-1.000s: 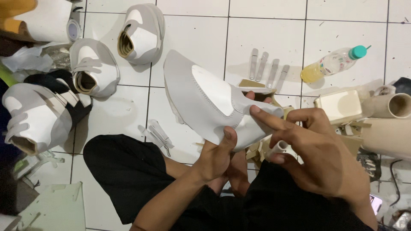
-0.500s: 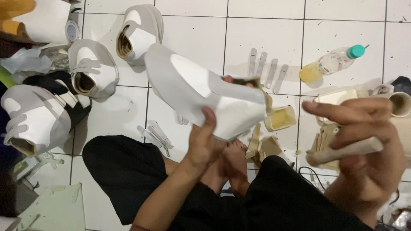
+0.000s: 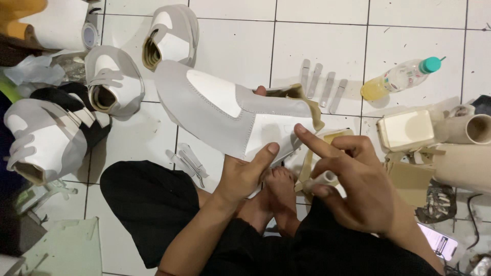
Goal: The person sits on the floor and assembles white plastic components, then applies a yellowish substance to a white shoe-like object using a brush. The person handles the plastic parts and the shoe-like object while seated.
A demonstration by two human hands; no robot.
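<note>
Carefully now: holding the grey and white shoe top (image 3: 230, 115) up over the lap, left hand (image 3: 245, 176) gripping its bottom edge. Keeping it steady. Right hand (image 3: 358, 189) closed around a small pale stick (image 3: 321, 180), pointing finger pressing the white part flat, slowly.

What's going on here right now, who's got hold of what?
A person sits on the white tiled floor. The left hand holds up a grey and white shoe upper, thumb on its lower edge. The right hand grips a small pale stick-like tool and presses its forefinger on the upper's white panel. More finished uppers lie at the left; a plastic bottle with yellow liquid lies at the right.
</note>
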